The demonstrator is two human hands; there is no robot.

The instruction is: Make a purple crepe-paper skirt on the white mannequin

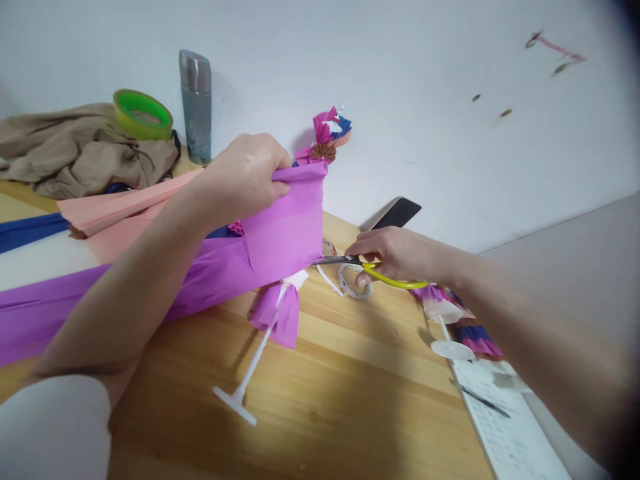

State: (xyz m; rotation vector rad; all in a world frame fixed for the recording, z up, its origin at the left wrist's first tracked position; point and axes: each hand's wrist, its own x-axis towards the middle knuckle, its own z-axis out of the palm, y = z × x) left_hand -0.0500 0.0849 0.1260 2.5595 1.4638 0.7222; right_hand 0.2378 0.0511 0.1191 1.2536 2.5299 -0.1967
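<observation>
My left hand (255, 170) pinches the upper edge of a purple crepe paper sheet (290, 227), holding it up above the table. The rest of the paper trails left beneath my forearm. In my right hand (387, 250) are scissors (395, 283) with yellow handles, their dark blades pointing left at the paper's lower right corner. Whether the blades are apart is hard to see. Below the paper, a white plastic stand (257, 360) lies tilted on the wood, with a small purple paper piece (280, 317) around its top. A tape roll (354, 280) lies just under the scissors.
Peach crepe paper (130, 207) and a brown cloth (90, 147) lie at left, with a yellow-green tape roll (143, 115) on the cloth. A bottle (196, 107) and a phone (397, 213) stand by the wall. At right are a decorated stand (453, 350) and a notebook (505, 427) bearing a pen (485, 402).
</observation>
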